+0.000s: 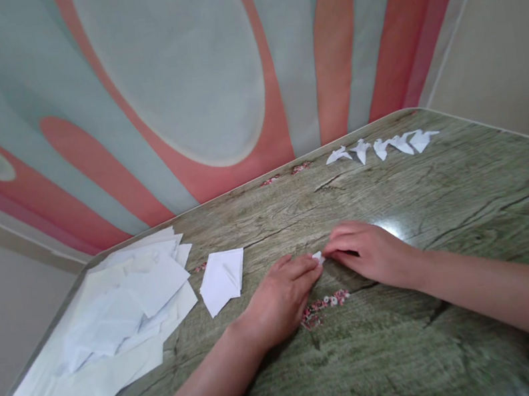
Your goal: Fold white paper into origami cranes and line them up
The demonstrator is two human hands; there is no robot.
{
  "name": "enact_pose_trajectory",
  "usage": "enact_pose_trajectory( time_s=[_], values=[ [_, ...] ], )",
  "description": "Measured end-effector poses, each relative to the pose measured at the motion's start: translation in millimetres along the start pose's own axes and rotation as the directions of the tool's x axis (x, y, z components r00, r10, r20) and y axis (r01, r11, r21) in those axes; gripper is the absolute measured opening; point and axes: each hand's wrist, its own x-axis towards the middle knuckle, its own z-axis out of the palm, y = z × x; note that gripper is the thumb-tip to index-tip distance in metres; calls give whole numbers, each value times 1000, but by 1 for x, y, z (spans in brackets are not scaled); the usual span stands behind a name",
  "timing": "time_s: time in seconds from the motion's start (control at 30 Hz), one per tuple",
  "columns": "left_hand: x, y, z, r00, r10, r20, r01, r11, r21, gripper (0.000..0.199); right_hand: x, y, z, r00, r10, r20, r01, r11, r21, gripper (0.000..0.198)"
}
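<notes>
A small folded piece of white paper (pixel 318 257) shows between my two hands, near the middle of the table. My left hand (pixel 284 296) lies low over it from the left, fingers close together and their tips on the paper, so most of it is hidden. From the right, my right hand (pixel 368 253) pinches the paper's edge with curled fingers and thumb. Just left of my left hand is a small stack of white paper sheets (pixel 220 280), some with folded corners.
A large loose pile of white paper (pixel 106 312) covers the table's left side. Several folded paper birds (pixel 381 149) stand in a row at the back right. The wood-patterned table (pixel 424 360) meets a wall with a red and grey pattern (pixel 182 70).
</notes>
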Motion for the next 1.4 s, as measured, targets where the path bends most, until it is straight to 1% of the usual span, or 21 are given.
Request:
enact_pose_trajectory(
  time_s=[0.07,0.17,0.27,0.33,0.47,0.57,0.67,0.83,0.97,1.1,1.2,1.23,1.3,1.33,1.4],
  values=[
    [-1,3,0,1000,-18,11,18,1000,23,38,-5,0,-4,997,-65,47,68,996,-64,24],
    [-1,6,1,999,-28,20,28,999,26,37,-7,-5,-7,991,-84,106,102,980,-173,25],
    [1,6,-1,1000,-24,17,25,1000,-11,37,-5,-8,-7,988,-58,146,94,962,-257,25],
    [2,4,-3,1000,-11,12,12,999,-46,36,-3,-9,-8,985,-37,166,84,955,-285,25],
    [5,-3,-9,999,37,18,-35,991,-127,36,-1,-8,-12,979,-8,201,69,953,-295,26],
    [6,-5,-12,998,51,26,-47,988,-145,36,0,-8,-14,978,11,207,52,954,-295,27],
    [7,-3,-14,998,50,42,-45,991,-123,35,-2,-8,-14,982,2,188,51,959,-277,27],
    [8,3,-13,998,4,57,-1,999,-52,33,-7,-6,-10,994,-56,98,79,963,-258,30],
    [8,6,-11,999,-22,48,24,999,-42,33,-6,-7,-7,992,-71,106,100,950,-295,29],
    [7,3,-10,999,-20,28,22,996,-88,33,-3,-9,-7,991,-25,129,66,944,-323,28],
    [3,-2,-7,1000,-13,-20,8,978,-208,29,-1,-4,-8,995,1,101,24,969,-247,28],
    [1,-4,-6,998,-33,-51,18,965,-260,27,-1,-1,-8,997,6,80,10,979,-201,28],
    [-2,-7,-3,988,-103,-115,55,933,-357,24,-2,6,-7,999,19,29,-16,994,-112,28],
    [-3,-8,-2,976,-150,-160,78,920,-385,22,-2,8,-7,1000,22,1,-22,997,-77,28],
    [-4,-9,0,945,-233,-228,128,909,-398,21,-2,11,-5,999,11,-44,-12,1000,-28,27]
  ],
)
